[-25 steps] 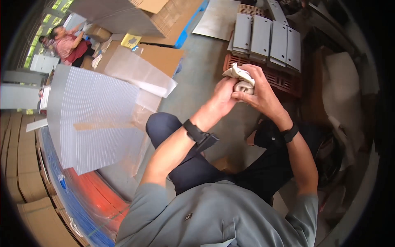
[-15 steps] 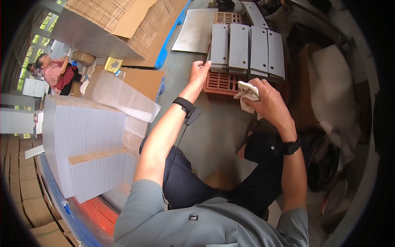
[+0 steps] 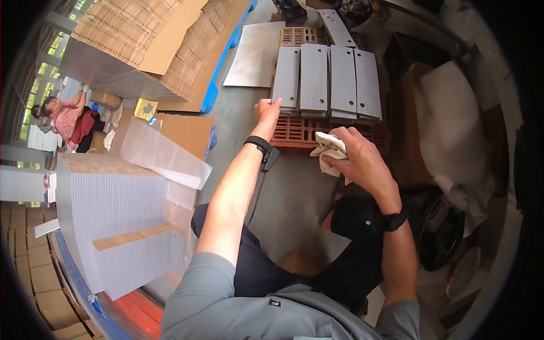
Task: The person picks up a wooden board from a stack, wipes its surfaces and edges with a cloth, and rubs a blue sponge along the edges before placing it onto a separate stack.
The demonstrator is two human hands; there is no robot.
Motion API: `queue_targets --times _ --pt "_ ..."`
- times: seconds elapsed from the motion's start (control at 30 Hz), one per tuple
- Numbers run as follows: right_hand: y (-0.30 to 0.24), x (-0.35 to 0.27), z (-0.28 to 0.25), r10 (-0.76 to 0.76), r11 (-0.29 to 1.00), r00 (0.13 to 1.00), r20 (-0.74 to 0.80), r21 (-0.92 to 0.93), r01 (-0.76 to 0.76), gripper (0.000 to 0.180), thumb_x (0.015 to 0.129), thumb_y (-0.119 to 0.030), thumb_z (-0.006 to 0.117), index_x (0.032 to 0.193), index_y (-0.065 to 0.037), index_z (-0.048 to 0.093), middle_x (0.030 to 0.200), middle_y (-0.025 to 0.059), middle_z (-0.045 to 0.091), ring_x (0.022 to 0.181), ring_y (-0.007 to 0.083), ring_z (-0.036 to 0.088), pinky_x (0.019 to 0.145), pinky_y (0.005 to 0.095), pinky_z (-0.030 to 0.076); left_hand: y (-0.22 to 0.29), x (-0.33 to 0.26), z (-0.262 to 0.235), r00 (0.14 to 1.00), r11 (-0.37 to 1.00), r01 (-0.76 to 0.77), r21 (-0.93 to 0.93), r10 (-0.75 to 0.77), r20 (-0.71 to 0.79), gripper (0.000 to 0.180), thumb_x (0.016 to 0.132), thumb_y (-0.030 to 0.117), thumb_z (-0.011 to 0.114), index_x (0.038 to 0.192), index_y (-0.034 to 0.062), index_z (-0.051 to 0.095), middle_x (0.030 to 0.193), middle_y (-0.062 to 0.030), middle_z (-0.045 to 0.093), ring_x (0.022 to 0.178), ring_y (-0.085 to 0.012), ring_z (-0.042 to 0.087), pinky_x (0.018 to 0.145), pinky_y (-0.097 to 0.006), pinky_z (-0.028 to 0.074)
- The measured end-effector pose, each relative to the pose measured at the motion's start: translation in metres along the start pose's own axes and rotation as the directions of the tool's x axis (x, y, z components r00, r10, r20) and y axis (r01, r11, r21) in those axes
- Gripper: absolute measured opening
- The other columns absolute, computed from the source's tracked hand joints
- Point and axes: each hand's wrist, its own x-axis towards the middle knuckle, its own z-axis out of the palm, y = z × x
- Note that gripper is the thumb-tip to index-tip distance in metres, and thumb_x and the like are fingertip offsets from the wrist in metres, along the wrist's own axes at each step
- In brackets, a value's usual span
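Four side-by-side piles of flat grey panels with small round holes lie on a slotted reddish plastic crate. My left hand is at the near left corner of the leftmost grey panel, its thumb against the corner and its fingers curled beside it. Some of those fingers are hidden. My right hand is closed on a crumpled white cloth, held in front of the crate's near edge, apart from the panels.
A tall grey sheet stack stands at my left, with clear plastic film behind it. Cardboard stacks rest on a blue pallet at the far left. Brown-and-white draped material lies right. Another person sits far left.
The view has shifted slightly, so the crate and panels appear lower and further left. My left hand stays at the same panel corner; my right hand still holds the cloth.
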Motion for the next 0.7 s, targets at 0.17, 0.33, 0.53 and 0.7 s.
queue_targets --times 0.17,0.33,0.53,0.7 --pt "-0.001 0.0 -0.003 -0.006 1.0 0.999 -0.034 0.03 0.007 0.04 0.081 -0.017 0.079 0.116 -0.011 0.061 0.102 0.0133 0.063 0.09 0.0373 0.067 0.078 0.0446 0.055 -0.008 -0.003 -0.022 0.999 0.897 0.029 -0.44 -0.018 0.029 0.031 0.097 0.017 0.069 0.118 -0.0029 0.059 0.106 -0.0141 0.068 0.097 -0.0212 0.066 0.08 -0.038 0.055" --pt "-0.008 0.007 0.005 -0.086 0.989 0.976 -0.198 0.104 0.108 0.044 0.084 -0.019 0.078 0.123 -0.01 0.06 0.112 0.0151 0.061 0.098 0.0388 0.066 0.083 0.0443 0.055 0.012 -0.055 -0.066 0.994 0.798 0.048 -0.601 0.021 0.106 0.032 0.102 0.016 0.062 0.123 -0.0028 0.049 0.118 -0.0159 0.064 0.104 -0.0246 0.067 0.089 -0.044 0.058" --pt "-0.049 0.021 0.061 -0.42 0.889 0.886 -0.196 0.105 0.445 0.051 0.082 -0.012 0.078 0.128 -0.009 0.057 0.127 0.0156 0.056 0.114 0.0366 0.06 0.093 0.0421 0.054 0.022 -0.16 -0.123 0.967 0.693 0.026 -0.72 0.166 0.194 0.035 0.107 0.019 0.052 0.134 -0.0015 0.049 0.125 -0.0127 0.063 0.108 -0.0218 0.067 0.093 -0.038 0.057" --pt "-0.062 0.035 0.095 -0.613 0.785 0.783 -0.107 -0.198 0.588 0.054 0.079 -0.024 0.081 0.128 -0.017 0.06 0.132 0.0073 0.058 0.134 0.0313 0.047 0.115 0.0577 0.032 0.02 -0.253 -0.152 0.951 0.626 0.039 -0.779 0.216 0.222 0.034 0.105 0.013 0.053 0.137 0.0009 0.053 0.127 -0.0081 0.063 0.114 -0.0168 0.063 0.096 -0.038 0.054"
